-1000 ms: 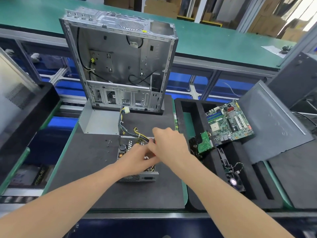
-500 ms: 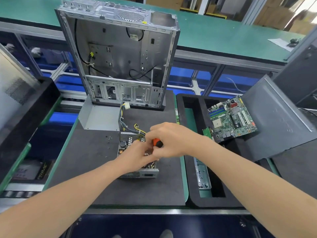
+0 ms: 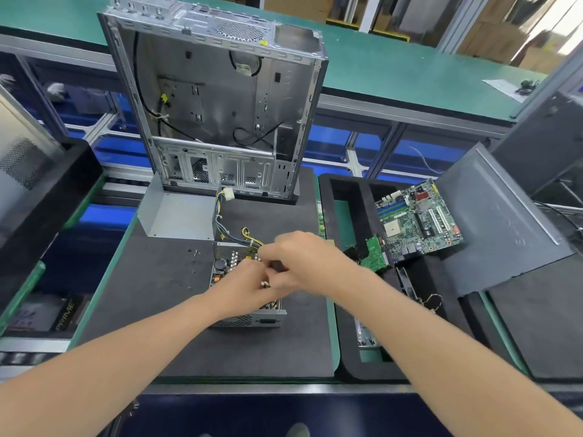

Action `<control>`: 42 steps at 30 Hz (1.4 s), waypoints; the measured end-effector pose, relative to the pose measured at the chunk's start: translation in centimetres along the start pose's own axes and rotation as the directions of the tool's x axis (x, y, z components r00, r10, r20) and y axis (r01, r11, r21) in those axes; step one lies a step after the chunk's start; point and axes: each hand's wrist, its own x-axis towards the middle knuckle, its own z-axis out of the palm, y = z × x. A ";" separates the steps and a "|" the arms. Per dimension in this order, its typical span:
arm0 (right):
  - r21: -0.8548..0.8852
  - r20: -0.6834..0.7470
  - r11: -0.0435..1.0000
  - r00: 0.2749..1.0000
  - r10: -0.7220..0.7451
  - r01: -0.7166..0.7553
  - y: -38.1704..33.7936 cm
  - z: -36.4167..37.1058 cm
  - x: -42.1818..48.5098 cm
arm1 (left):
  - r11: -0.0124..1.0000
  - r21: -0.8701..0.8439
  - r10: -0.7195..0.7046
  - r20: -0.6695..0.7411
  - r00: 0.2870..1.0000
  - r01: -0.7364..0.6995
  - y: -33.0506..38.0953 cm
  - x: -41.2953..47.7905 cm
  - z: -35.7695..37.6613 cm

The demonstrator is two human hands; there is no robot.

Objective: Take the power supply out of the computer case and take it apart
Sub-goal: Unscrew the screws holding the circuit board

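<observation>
On the black mat [image 3: 151,294], nearer than the computer case [image 3: 220,105], lies the opened power supply [image 3: 249,320]. Above it the right hand [image 3: 306,263] holds a dark tool handle [image 3: 279,266] in a closed grip; the grip of the left hand [image 3: 243,288] I cannot tell.

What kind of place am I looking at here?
Probably an electronics teardown or recycling workshop. A stripped silver metal computer case stands open, a green motherboard rests on a black foam tray, and long green-topped workbenches run behind.
</observation>
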 end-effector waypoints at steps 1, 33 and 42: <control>0.063 0.028 0.994 0.996 -0.088 0.086 1.0 -0.4 -0.2 | 1.000 0.013 0.001 -0.004 1.000 -0.001 -0.1 0.0 0.0; -0.128 -0.122 0.982 0.980 -0.156 0.140 1.1 -0.6 -0.8 | 0.994 0.049 0.098 0.008 0.995 -0.098 -0.9 0.1 0.4; -0.022 -0.232 0.890 0.869 0.438 -0.455 -2.3 1.4 0.7 | 0.998 -0.017 0.052 -0.027 0.998 -0.053 -0.1 -0.3 0.2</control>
